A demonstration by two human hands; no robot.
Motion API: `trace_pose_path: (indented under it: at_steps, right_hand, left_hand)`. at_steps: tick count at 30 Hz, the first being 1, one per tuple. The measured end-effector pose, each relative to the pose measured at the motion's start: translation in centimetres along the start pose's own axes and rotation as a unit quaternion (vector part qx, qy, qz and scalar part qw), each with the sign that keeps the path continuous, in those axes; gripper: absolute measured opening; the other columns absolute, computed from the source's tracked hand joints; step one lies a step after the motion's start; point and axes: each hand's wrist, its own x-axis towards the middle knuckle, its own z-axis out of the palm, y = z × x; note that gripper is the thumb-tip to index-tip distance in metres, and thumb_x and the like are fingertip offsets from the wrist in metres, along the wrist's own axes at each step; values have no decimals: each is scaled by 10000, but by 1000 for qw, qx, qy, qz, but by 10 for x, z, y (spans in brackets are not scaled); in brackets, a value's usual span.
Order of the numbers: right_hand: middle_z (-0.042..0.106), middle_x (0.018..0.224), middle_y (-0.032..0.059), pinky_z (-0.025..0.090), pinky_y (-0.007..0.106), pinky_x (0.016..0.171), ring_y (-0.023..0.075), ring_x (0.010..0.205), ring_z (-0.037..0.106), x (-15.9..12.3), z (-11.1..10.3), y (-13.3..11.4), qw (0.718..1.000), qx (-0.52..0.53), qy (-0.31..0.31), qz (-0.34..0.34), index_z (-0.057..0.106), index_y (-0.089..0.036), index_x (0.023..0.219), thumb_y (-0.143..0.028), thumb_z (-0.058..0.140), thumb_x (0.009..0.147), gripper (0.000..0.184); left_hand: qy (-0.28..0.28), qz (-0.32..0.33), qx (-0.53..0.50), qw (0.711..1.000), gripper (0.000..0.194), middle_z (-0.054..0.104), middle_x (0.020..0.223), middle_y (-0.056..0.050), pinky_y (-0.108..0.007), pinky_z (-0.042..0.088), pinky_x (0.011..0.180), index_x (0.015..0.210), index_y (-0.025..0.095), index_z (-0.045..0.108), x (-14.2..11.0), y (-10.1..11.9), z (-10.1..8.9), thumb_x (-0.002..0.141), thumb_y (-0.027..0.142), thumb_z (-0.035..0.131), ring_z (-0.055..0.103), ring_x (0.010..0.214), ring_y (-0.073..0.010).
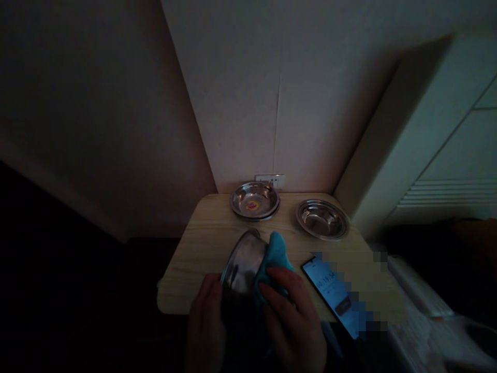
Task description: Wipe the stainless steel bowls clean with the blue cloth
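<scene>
A shiny metal bowl (245,261) is held tilted on its side above the near part of the small wooden table (180,280). My left hand (207,316) grips the bowl's rim at its left, fingers closed on it. On the bowl's right side, my right hand (293,313) presses a teal cloth (277,251) against the outer surface, with the fingers bent over the fabric. The lower part of the bowl is lost in shadow.
Metal plates (254,199), stacked, with a sticker on the top one, stand at the back by a wall socket (272,180). More metal dishes (322,220) lie at the back right. A lit phone (330,290) showing a timer rests at the right front.
</scene>
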Motion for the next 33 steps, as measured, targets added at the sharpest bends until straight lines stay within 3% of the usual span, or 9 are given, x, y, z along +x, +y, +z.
trace_pose_path:
  at_steps: [3, 5, 12, 13, 17, 19, 23, 28, 33]
  right_hand:
    - [625, 1094, 94, 523, 416, 841, 238, 1066, 562, 0, 2, -6, 999, -10, 28, -23, 626, -209, 1030, -97, 512, 827, 259]
    - [634, 1063, 91, 517, 419, 843, 241, 1052, 567, -1, 3, -10, 998, -18, 39, -40, 639, -206, 998, -95, 525, 814, 243]
    - [680, 934, 55, 467, 451, 891, 216, 908, 596, 15, -2, -20, 995, -46, 47, -74, 660, -210, 974, -157, 512, 847, 202]
    - [678, 947, 60, 471, 453, 884, 222, 921, 592, 21, -5, -19, 996, -44, 42, -58, 656, -206, 984, -165, 509, 854, 201]
    - [646, 1015, 95, 523, 382, 781, 219, 952, 589, 39, -13, -15, 999, -1, 14, 42, 642, -182, 1009, -152, 487, 868, 211]
    - [657, 983, 76, 508, 388, 819, 211, 935, 590, 39, -12, -19, 999, 16, 24, 22, 648, -192, 991, -146, 495, 860, 206]
    - [688, 890, 23, 468, 420, 886, 198, 871, 593, 38, -9, -24, 997, 30, 43, -48, 659, -234, 945, -151, 510, 842, 199]
    - [665, 992, 70, 503, 377, 827, 205, 952, 583, 46, -16, -15, 998, 52, 27, 28, 648, -198, 968, -123, 494, 838, 215]
    - [678, 933, 35, 457, 398, 905, 194, 929, 579, 39, -15, -11, 997, 51, 20, -53, 648, -204, 940, -123, 498, 838, 199]
  left_hand:
    - [58, -57, 30, 996, 402, 672, 1102, -103, -347, 484, 838, 950, 204, 662, -6, 9, 4, 733, 518, 538, 597, 1040, -263]
    - [52, -62, 29, 996, 402, 679, 1095, -90, -336, 490, 836, 944, 212, 667, -7, 12, 4, 729, 532, 551, 602, 1040, -254]
    - [12, 23, 6, 1000, 427, 730, 860, -89, -270, 542, 640, 788, 170, 695, -15, -10, -2, 703, 578, 602, 672, 782, -225]
    - [57, 49, -10, 997, 439, 730, 875, -91, -268, 542, 666, 825, 169, 699, -19, -13, -1, 711, 581, 596, 673, 800, -223]
    - [100, 102, -5, 990, 435, 721, 919, -93, -263, 509, 796, 871, 178, 695, -30, -18, 4, 758, 574, 553, 657, 880, -213]
    - [114, 107, -5, 988, 406, 717, 915, -94, -270, 514, 779, 870, 183, 684, -30, -18, 5, 784, 549, 533, 657, 867, -213]
    - [99, 117, -5, 988, 304, 720, 842, -73, -264, 530, 678, 833, 208, 675, -26, -20, 7, 787, 485, 558, 667, 774, -204]
    - [101, 126, -12, 987, 337, 722, 907, -89, -298, 524, 757, 878, 194, 686, -23, -20, 8, 792, 486, 541, 661, 851, -225]
    - [32, 122, 7, 992, 297, 731, 858, -87, -292, 537, 725, 808, 204, 710, -19, -26, 0, 756, 475, 597, 675, 798, -227]
